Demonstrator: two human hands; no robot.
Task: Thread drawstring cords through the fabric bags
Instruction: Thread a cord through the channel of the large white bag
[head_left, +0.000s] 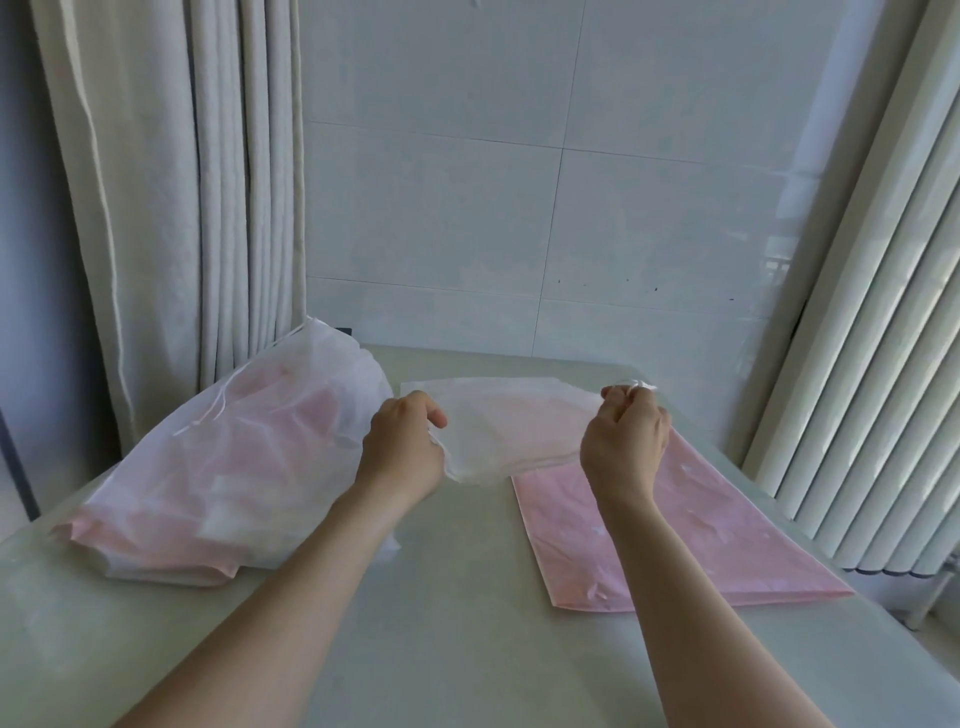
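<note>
A person's two bare arms reached up from the bottom of the frame across a pale green table (457, 597), holding a white fabric bag (511, 431) stretched between them at the centre of the picture. The left hand (402, 444), just left of centre, had its fingers curled over and gripped the bag's left edge, where the thin cloth bunched beneath the palm. The right hand (626, 441), right of centre, was closed with its fingertips pinching the bag's upper right corner. A small white tuft (641, 385) stuck out above those fingertips; whether it was a cord end or a fold of cloth could not be told. The bag sagged in a shallow curve between the hands, its far edge lying on the table.

Below the right hand, a flat pink stack (691, 535) lay on the table and ran toward the lower right, its upper end tucked under the bag. At the left of the frame sat a large sheer sack (249, 447), bulging with pink and white contents, a thin white drawstring cord (218, 410) trailing down its near side. A cream curtain (208, 182) hung at the upper left, a white tiled wall (519, 182) filled the upper centre, and a ribbed white radiator (872, 364) stood along the right edge.
</note>
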